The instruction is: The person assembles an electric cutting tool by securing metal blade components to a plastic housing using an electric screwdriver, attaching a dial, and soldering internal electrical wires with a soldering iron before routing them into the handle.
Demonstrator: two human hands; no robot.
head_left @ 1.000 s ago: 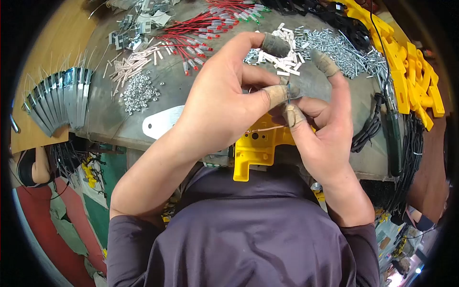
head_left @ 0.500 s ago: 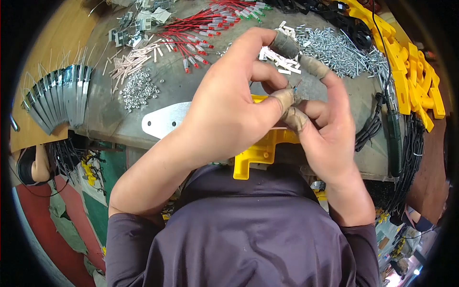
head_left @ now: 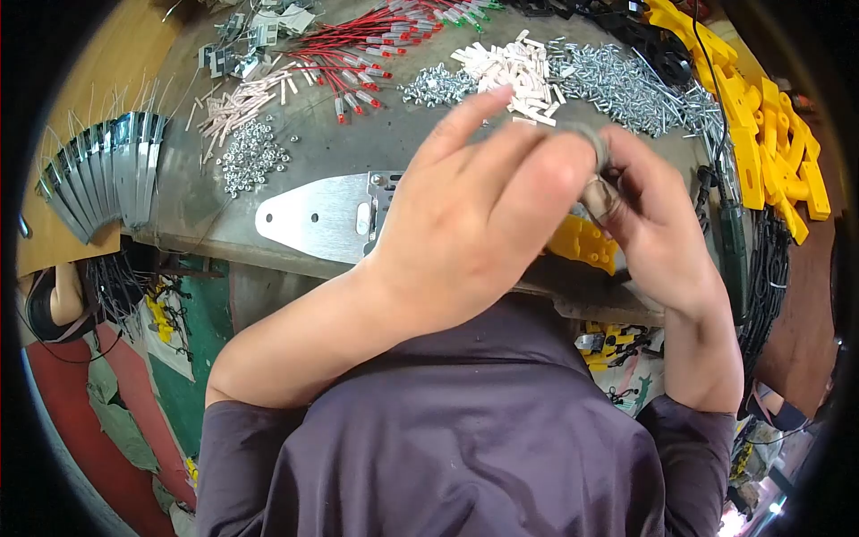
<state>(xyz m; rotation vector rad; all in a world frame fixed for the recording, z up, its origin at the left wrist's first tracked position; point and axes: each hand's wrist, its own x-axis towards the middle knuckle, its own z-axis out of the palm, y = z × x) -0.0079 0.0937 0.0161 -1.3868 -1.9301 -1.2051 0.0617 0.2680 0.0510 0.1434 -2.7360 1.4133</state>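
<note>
My left hand [head_left: 479, 219] reaches across to the right, index and thumb side closed against my right hand [head_left: 662, 224]. Grey-tan tape wraps several fingertips. The fingers of both hands are pinched together; whatever lies between them is too hidden to make out. Beneath them, a yellow plastic housing [head_left: 586, 243] shows partly near the table's front edge, the rest covered by my left hand. Left of that hand lies a flat silver metal plate [head_left: 313, 217] with holes and a slot, its right end hidden behind the hand.
Across the table lie white sleeves [head_left: 514, 72], screws [head_left: 617, 85], nuts [head_left: 255, 159] and red-wired indicator lamps [head_left: 367, 76]. Yellow handles [head_left: 778, 148] pile at right, beside a dark green-handled tool [head_left: 734, 255]. Metal strips [head_left: 112, 174] fan out at left. Another person's arm [head_left: 67, 295] shows at far left.
Both hands have shifted right, and my left hand has turned with its back upward. The yellow housing has moved right and up in view. Thin wire ends seen earlier at the fingertips are now hidden.
</note>
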